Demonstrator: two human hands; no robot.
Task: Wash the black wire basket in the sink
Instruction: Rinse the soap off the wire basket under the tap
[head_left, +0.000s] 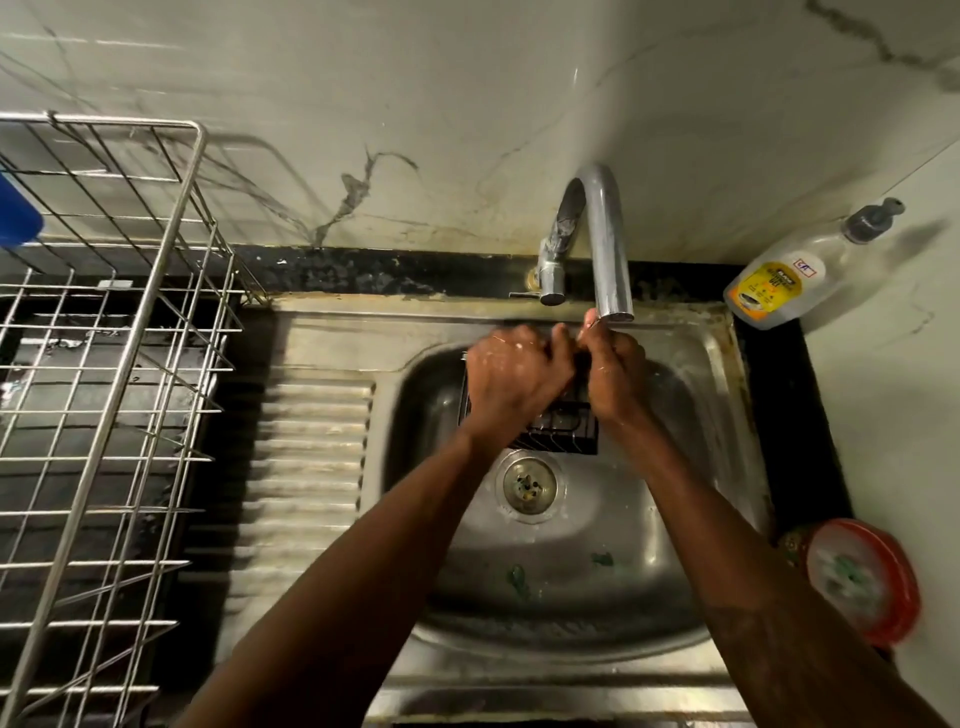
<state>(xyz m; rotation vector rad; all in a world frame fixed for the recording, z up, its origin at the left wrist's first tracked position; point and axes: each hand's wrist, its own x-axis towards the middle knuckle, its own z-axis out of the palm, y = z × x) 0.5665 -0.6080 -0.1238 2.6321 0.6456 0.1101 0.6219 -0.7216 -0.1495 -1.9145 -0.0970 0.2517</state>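
Black wire basket (563, 435) sits in the far half of the sink (431, 415) basin, tilted, near edge just far of the drain (528, 486); only its near side shows, the rest is hidden under the hands; left hand (513, 375) is on the basket's left part, fingers curled over its far rim, knuckles up, wet; right hand (614, 375) is on the right part, fingers curled in tight round the wire, one fingertip raised beside the tap mouth; the two hands touch each other over the basket's middle; faucet (605, 234) arches from the far wall, spout ending right above the right hand; cannot tell if water runs.

Two green scraps (519, 578) lie on the near basin floor; ribbed drainboard (307, 467) is left of the basin; a steel dish rack (111, 358) stands further left on the dark counter, a blue object (18, 214) at its far-left edge; soap bottle (782, 283) with a pump top leans at the far right corner; a red-rimmed round container (863, 582) sits on the right, near side; marble-pattern wall (467, 104) behind.
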